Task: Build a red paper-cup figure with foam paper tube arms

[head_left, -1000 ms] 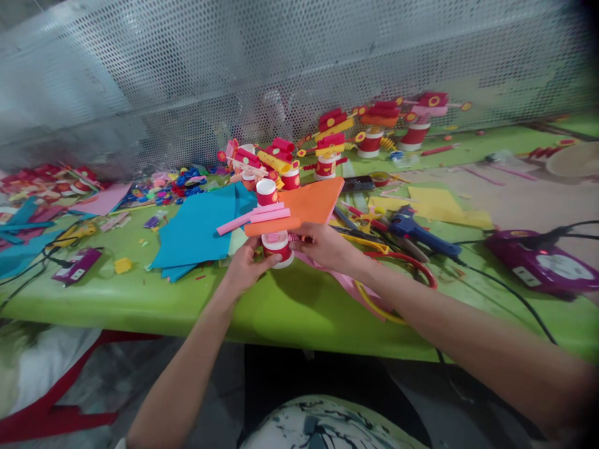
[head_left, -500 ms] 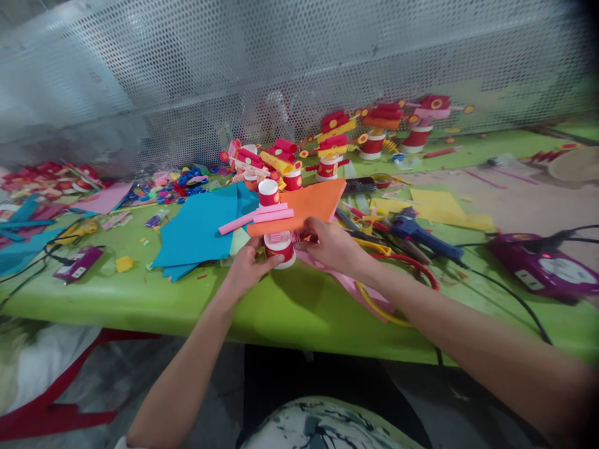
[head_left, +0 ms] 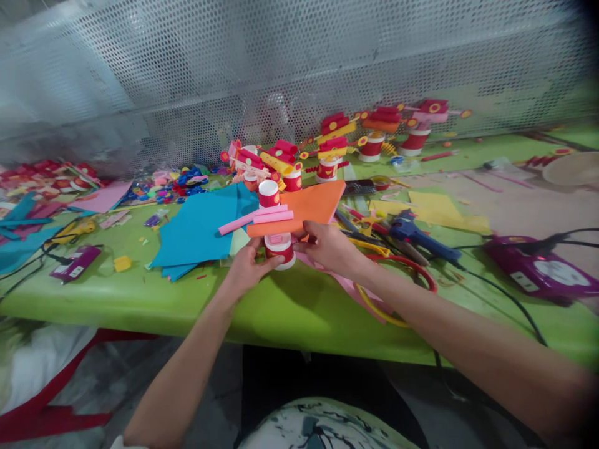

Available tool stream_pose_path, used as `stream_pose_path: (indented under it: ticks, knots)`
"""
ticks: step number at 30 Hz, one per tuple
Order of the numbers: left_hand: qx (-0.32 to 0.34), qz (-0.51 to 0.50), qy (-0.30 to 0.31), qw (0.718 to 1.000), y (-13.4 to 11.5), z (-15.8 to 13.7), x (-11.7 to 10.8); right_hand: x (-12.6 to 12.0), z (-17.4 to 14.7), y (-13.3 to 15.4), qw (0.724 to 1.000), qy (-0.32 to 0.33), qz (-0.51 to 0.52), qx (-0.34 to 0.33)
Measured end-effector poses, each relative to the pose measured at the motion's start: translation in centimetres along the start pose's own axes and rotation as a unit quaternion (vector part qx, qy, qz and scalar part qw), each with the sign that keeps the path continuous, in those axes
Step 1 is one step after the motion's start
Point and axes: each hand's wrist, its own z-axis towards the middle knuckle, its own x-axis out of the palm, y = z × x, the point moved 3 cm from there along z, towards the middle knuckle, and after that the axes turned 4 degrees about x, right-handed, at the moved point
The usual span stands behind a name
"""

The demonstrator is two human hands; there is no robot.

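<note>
Cup, blue sheets, orange sheet behind

The held cup looks papery. Left of it lie matt blue sheets; behind it stands a perforated metal panel.

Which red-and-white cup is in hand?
The front cup, under the orange roll: the left hand grips its side. The other cups sit farther back, untouched.
</note>
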Motion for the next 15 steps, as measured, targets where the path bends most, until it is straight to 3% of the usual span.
stream_pose_path:
  ticks: [15]
  knots:
    - [0.001,0.006,-0.021,1.0,0.0,-0.2,-0.2,-2.2,-1.7,0.4,0.993,0.01,-0.115,0.027]
